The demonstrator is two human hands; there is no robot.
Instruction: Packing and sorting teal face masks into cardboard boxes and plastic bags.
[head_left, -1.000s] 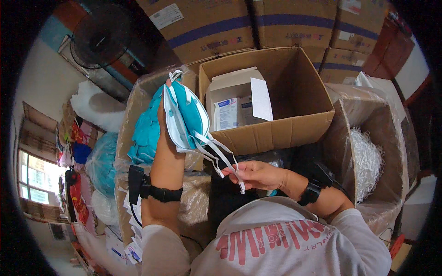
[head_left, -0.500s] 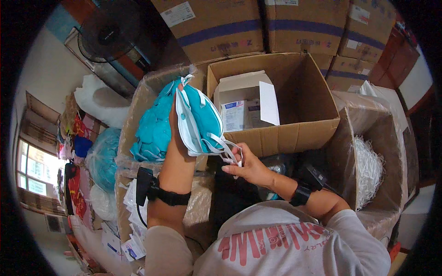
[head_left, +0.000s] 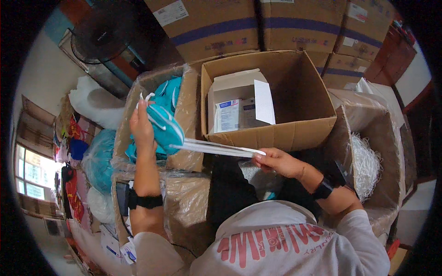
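My left hand [head_left: 142,123] is closed around the near-left side of a small stack of teal and white cup-shaped face masks [head_left: 165,130], held above the box at the left. White elastic straps [head_left: 216,147] stretch taut from the masks' lower end across to the right. My right hand [head_left: 279,162] pinches the far ends of these straps between thumb and fingers. Behind my left hand, more teal masks [head_left: 171,92] fill a plastic-lined cardboard box [head_left: 190,99]. How many masks are in the stack I cannot tell.
A large open carton [head_left: 285,131] stands ahead, holding a smaller white box [head_left: 229,87] with printed packets inside. At the right, a lined carton [head_left: 386,156] contains a bundle of white elastic straps [head_left: 367,168]. Stacked cartons [head_left: 299,27] close off the back; a fan [head_left: 100,37] stands back left.
My left hand has moved left and down with the masks, which now tilt the other way. My right hand has moved right, pulling the once-slack straps out long and tight.
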